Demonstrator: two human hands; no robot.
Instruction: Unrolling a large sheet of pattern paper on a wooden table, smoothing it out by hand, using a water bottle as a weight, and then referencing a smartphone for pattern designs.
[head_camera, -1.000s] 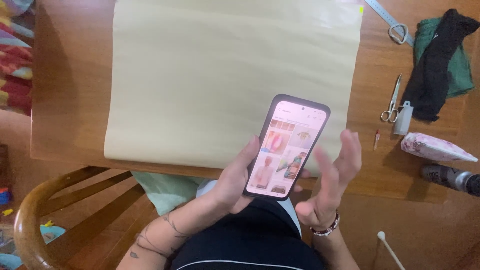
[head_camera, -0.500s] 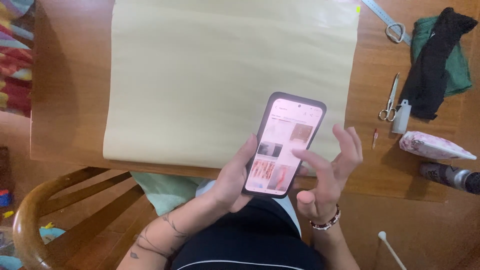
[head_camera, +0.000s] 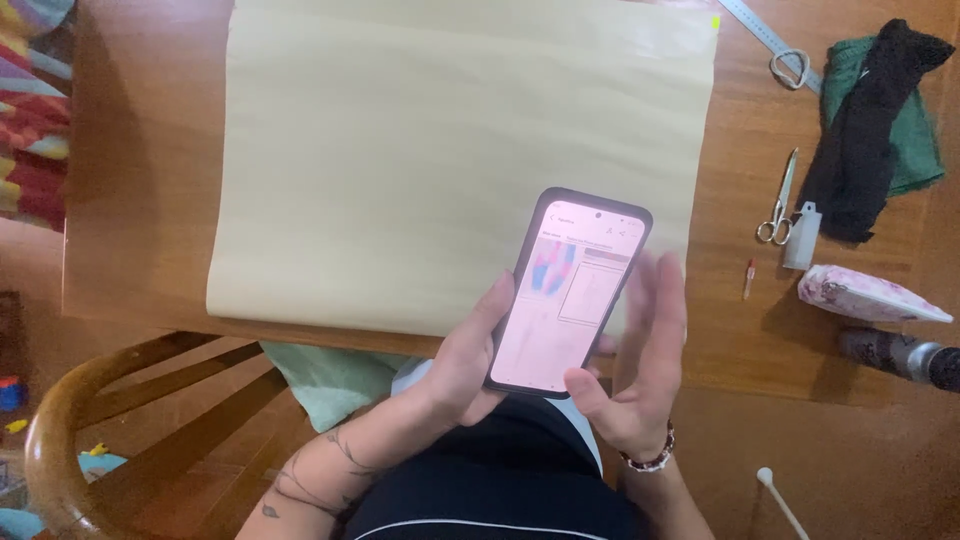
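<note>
- The phone (head_camera: 572, 290) was up in the air, over the near edge of the wooden table (head_camera: 150, 180). It leaned a little to the right, and its screen was lit and faced up.
- The screen showed a small colourful picture and a line drawing, too blurry to make out.
- The left hand (head_camera: 468, 360) held the phone from the left side. Its fingers were wrapped around the back, and its thumb lay along the left edge of the phone.
- The left arm came up from the bottom, bent toward the phone, with dark line drawings on the skin.
- The right hand (head_camera: 637, 370) was just beside the phone on the right. Its fingers were spread and loose and held nothing. They looked blurry. Its thumb was near the bottom corner of the phone.
- A beaded bracelet (head_camera: 650, 460) sat on the right wrist.
- Under the phone lay a big sheet of pale yellow paper (head_camera: 440, 140), flat on the table.
- Well off to the right lay scissors (head_camera: 778, 200), a small red pen (head_camera: 748, 278), a pink pouch (head_camera: 865, 295), and dark and green cloth (head_camera: 880, 110).
- A metal ruler (head_camera: 765, 30) lay at the far right corner.
- A curved wooden chair (head_camera: 110, 420) stood at the lower left.
</note>
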